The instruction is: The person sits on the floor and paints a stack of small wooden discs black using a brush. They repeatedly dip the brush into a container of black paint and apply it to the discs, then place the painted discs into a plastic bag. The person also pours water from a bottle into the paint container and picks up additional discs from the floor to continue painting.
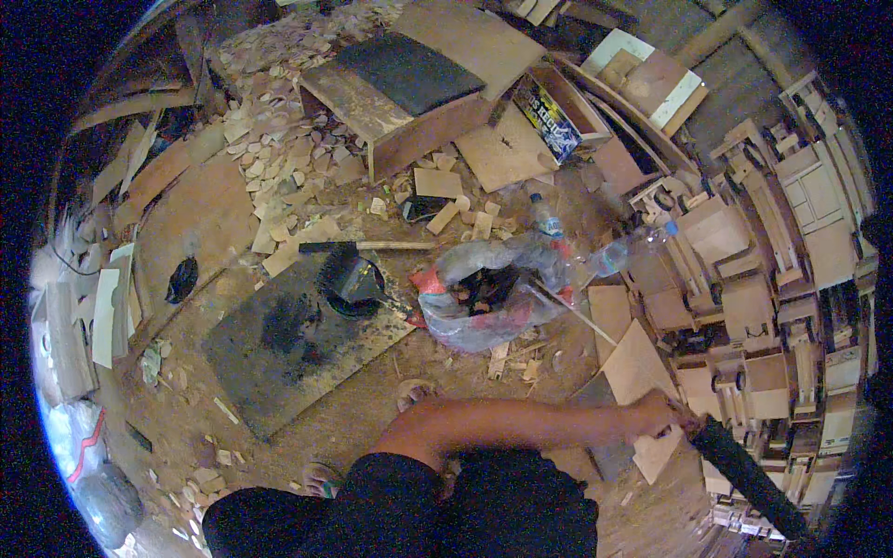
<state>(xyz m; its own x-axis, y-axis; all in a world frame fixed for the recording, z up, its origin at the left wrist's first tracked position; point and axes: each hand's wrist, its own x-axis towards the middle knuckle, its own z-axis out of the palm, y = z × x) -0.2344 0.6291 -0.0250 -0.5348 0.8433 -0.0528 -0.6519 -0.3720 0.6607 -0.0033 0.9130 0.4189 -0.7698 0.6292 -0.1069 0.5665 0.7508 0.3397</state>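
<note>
My left hand (659,415) is stretched across to the right, its fingers closed at the upper end of a long black object (749,474). What that object is I cannot make out; it slants down toward the right rim. My right hand does not show. Beyond my forearm lies a crumpled grey and red plastic bag (446,325), its mouth open around dark pieces. A thin stick (581,316) pokes out of it. Left of the bag, a black scoop-like thing (349,279) rests on a soot-stained board (288,363), near a wooden handle (395,245).
A low wooden table (437,56) with a black mat stands at the back, beside heaped wood chips (279,121). Plastic bottles (609,256) lie right of the bag. Stacked wooden pieces (744,307) line the right side. A bare foot (416,392) is below the board.
</note>
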